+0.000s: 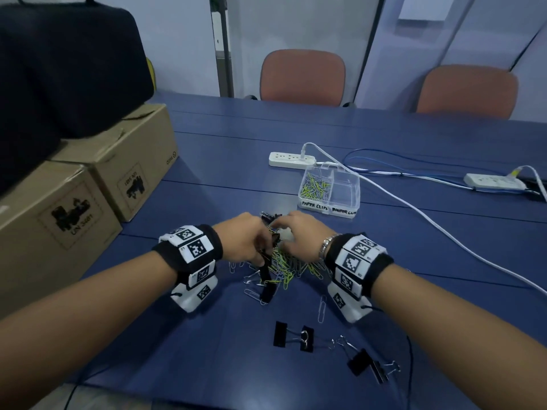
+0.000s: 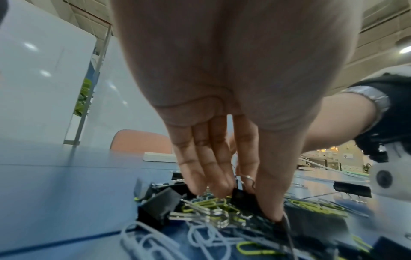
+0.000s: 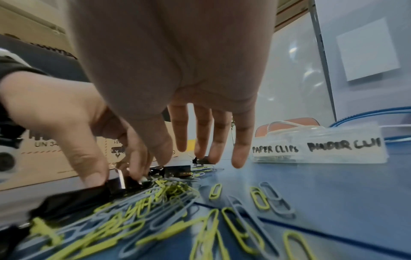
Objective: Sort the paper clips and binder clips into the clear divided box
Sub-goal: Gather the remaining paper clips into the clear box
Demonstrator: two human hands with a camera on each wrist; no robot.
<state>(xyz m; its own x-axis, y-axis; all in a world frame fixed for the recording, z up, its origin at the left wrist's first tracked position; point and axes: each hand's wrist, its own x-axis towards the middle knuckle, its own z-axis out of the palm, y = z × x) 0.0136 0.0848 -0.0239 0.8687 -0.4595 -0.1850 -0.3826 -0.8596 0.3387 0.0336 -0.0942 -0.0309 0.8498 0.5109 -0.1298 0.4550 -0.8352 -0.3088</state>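
loose binder clips (image 1: 299, 338), box labels (image 3: 315, 148) wrist-view only

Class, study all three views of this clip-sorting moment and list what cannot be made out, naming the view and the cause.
1. Head view: the middle of the clip pile is hidden under both hands.
2. Head view: the right compartment of the clear divided box looks empty, but glare leaves it uncertain.
3. Right wrist view: the nearest paper clips are blurred.
4. Left wrist view: the left hand hides whether its fingers pinch the binder clip.
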